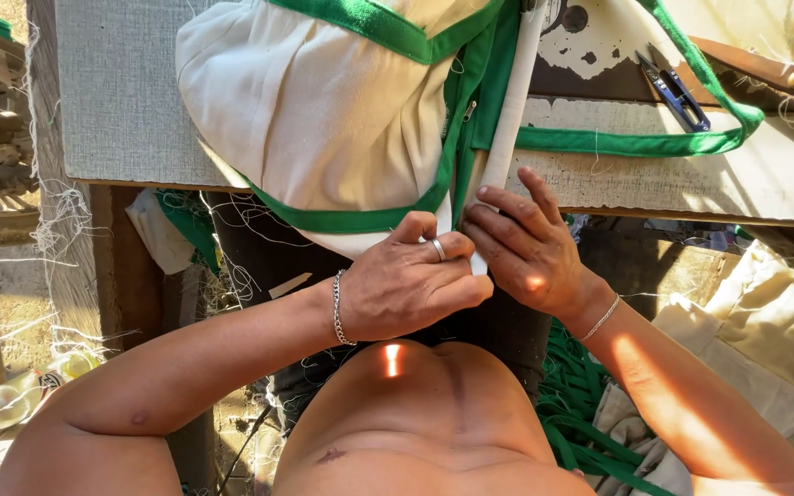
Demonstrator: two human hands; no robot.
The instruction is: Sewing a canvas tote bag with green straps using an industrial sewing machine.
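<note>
Hands, two, bare, meeting at the near edge of the surface [691, 193]: left hand [411, 289], ringed and braceleted, pinching the lower end of a cream strip [507, 119]; right hand [526, 248] grasping the same end just beside it, fingers spread on the cloth. Strip's long axis runs upward, away from both hands, alongside a cream bag with green trim [323, 110] overhanging the edge. Thread snips [677, 92] lie well apart, nearer the right hand.

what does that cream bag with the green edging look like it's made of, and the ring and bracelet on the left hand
Cream bag: likely matte woven cotton or canvas; it creases softly. Green edging: woven fabric tape, apparently. Ring and bracelet on the left hand: shiny silver-coloured metal, judging by glints.
</note>
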